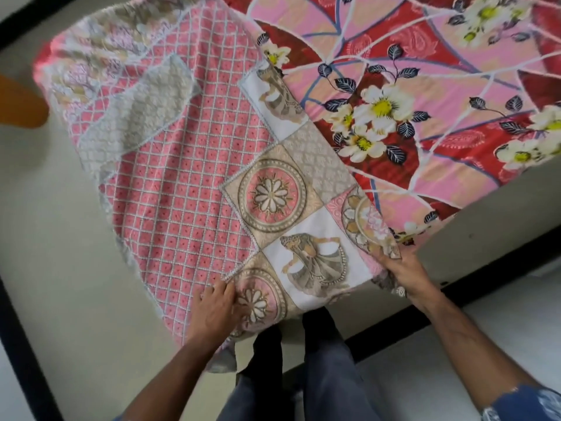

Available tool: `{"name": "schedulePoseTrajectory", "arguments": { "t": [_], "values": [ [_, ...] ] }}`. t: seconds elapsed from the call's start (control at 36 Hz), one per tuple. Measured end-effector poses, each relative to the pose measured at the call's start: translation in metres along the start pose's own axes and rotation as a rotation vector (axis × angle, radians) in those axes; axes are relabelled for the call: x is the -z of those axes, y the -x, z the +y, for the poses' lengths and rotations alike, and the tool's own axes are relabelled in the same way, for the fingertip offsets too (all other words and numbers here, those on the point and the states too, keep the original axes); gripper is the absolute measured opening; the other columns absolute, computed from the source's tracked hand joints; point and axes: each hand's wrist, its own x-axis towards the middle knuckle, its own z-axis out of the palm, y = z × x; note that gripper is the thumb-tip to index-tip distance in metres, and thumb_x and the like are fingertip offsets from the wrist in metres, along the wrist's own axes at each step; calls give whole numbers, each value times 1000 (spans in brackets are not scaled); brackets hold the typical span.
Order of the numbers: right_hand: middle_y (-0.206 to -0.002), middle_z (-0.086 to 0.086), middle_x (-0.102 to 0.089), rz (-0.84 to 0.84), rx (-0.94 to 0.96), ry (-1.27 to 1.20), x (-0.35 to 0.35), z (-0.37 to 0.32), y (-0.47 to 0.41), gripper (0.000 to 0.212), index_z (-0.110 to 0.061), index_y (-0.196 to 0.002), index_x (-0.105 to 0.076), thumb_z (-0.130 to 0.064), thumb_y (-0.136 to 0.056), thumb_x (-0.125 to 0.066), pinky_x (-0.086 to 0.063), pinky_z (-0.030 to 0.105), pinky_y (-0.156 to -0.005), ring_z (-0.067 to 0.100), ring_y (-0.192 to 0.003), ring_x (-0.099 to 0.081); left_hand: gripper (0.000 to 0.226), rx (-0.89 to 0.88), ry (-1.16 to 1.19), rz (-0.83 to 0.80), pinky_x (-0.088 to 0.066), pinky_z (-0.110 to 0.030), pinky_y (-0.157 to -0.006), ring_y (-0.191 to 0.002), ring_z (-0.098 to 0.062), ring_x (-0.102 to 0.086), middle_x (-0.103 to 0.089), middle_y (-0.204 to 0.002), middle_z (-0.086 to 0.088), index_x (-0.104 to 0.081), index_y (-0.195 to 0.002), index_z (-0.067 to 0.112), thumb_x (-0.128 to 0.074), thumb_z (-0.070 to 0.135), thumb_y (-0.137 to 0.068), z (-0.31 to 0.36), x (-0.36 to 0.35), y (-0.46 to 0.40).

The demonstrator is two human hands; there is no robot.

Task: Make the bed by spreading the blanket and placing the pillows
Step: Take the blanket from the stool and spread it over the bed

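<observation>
A pink checked blanket (170, 165) with beige medallion and dancer patches lies folded over the near left part of the bed. Beneath it the bed wears a red and pink flowered sheet (425, 86). My left hand (212, 311) grips the blanket's near edge beside a flower medallion. My right hand (403, 275) pinches the blanket's near right corner at the bed's edge. No pillows are in view.
Pale floor with black border strips (455, 299) surrounds the bed. An orange rounded object (21, 101) sticks in from the left edge. My legs in dark trousers (303, 375) stand at the foot of the bed.
</observation>
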Motion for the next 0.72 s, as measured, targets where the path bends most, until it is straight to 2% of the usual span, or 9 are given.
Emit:
{"name": "schedulePoseTrajectory", "arguments": {
  "t": [0.11,0.17,0.22,0.28,0.33,0.44,0.56,0.64,0.72],
  "values": [
    [-57,-2,-65,185,-63,-129,6,7,14,61,-3,-116,-66,-49,-77,-74,-54,27,-40,13,-39,-60,33,-13,8,46,-45,-46,-82,-91,-27,-67,-66,-101,4,-55,-112,28,-64,49,-87,-7,-15,12],
    [-60,-4,-66,273,-32,-181,7,10,21,64,-7,-110,-69,-60,-74,-75,-58,31,-52,15,-48,-63,27,-26,11,53,-43,-48,-84,-88,-28,-67,-67,-96,3,-55,-117,30,-60,39,-92,-10,-17,14],
    [-81,-6,-74,358,14,-177,5,9,26,69,-15,-102,-73,-73,-64,-76,-57,27,-73,11,-74,-70,25,-40,30,22,-42,-49,-88,-91,-27,-67,-67,-98,3,-54,-120,31,-52,38,-96,-12,-17,17],
    [-78,-13,-75,411,48,-230,3,9,29,71,-9,-109,-72,-67,-68,-75,-56,17,-68,1,-73,-69,21,-75,91,22,-44,-45,-85,-93,-26,-67,-67,-100,3,-56,-115,30,-49,39,-98,-15,-17,17],
    [-75,-17,-74,460,45,-249,2,10,30,66,-7,-113,-72,-59,-73,-73,-56,18,-62,1,-69,-67,16,-131,134,47,-48,-41,-76,-88,-26,-68,-68,-94,2,-58,-106,28,-55,39,-96,-19,-19,18],
    [-74,-8,-72,485,9,-333,-4,16,33,36,-23,-88,-74,-56,-74,-78,-53,27,-55,12,-63,-63,17,-173,180,132,-43,-31,-55,-60,-25,-63,-62,-71,2,-53,-81,24,-64,35,-90,-28,-31,27],
    [-119,7,-72,364,-97,-467,-11,28,33,29,-20,-103,-72,-31,-78,-82,-55,41,-94,23,-106,-69,36,84,333,-46,-42,-32,-55,-66,-21,-62,-60,-67,4,-56,-74,22,-50,47,-98,-33,-48,42],
    [-121,12,-71,204,-198,-467,-25,35,39,66,-8,-124,-66,-23,-65,-88,-58,41,-92,26,-108,-70,46,212,528,-239,-43,-31,-64,-70,-13,-61,-59,-63,15,-61,-72,26,-40,56,-100,-25,-63,55],
    [-119,21,-70,43,-253,-390,-43,28,51,70,2,-127,-63,-22,-66,-88,-56,55,-89,35,-103,-71,61,308,791,-298,-55,-38,-78,-79,-20,-69,-71,-76,9,-68,-82,21,-33,70,-94,-19,-83,61]
  ]
}}
